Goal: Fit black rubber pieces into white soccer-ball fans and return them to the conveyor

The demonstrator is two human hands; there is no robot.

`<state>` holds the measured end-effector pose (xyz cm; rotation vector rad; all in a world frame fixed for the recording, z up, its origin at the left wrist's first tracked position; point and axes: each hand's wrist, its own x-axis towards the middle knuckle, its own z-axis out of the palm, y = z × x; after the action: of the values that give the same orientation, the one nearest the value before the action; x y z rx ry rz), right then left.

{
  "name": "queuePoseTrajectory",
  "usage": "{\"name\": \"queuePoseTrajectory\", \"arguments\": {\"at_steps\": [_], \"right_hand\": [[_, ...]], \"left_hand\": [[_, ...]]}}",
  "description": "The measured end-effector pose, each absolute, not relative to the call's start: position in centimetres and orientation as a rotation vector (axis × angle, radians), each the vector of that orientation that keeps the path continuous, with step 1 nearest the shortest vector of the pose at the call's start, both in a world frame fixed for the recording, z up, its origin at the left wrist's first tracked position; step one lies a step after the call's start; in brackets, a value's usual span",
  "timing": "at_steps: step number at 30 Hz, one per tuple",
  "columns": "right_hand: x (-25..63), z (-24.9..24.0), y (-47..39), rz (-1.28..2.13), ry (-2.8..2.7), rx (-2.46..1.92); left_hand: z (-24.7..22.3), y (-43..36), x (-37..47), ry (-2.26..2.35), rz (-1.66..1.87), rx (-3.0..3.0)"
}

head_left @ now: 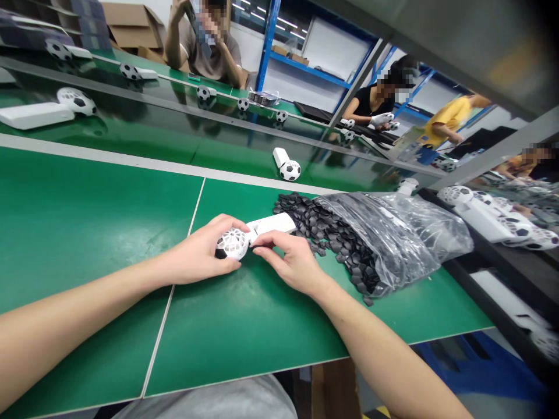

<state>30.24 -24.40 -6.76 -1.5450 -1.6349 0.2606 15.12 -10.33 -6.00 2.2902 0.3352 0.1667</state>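
My left hand [201, 251] grips a white hand-held fan [251, 234] by its round ball-shaped head, which shows an open white lattice; the white handle points away to the right. My right hand [292, 261] pinches at the head's right side with thumb and forefinger, seemingly on a small black piece that is mostly hidden. Both hands rest on the green table [87, 221]. A heap of small black pieces [325, 230] lies just right of the hands, spilling from a clear plastic bag [393, 238].
A finished football-patterned fan [286, 165] lies on the dark conveyor belt [152, 125] beyond, with more fans further along. A stack of white fans [502, 218] sits at the right. Other people sit working at the far side and right.
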Motion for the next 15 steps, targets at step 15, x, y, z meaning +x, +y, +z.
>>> {"name": "queuePoseTrajectory", "arguments": {"at_steps": [15], "right_hand": [[29.45,-7.6,-23.41,0.262,-1.571,-1.484]], "left_hand": [[-6.85,-11.28,15.62,0.4,0.374,2.278]]}}
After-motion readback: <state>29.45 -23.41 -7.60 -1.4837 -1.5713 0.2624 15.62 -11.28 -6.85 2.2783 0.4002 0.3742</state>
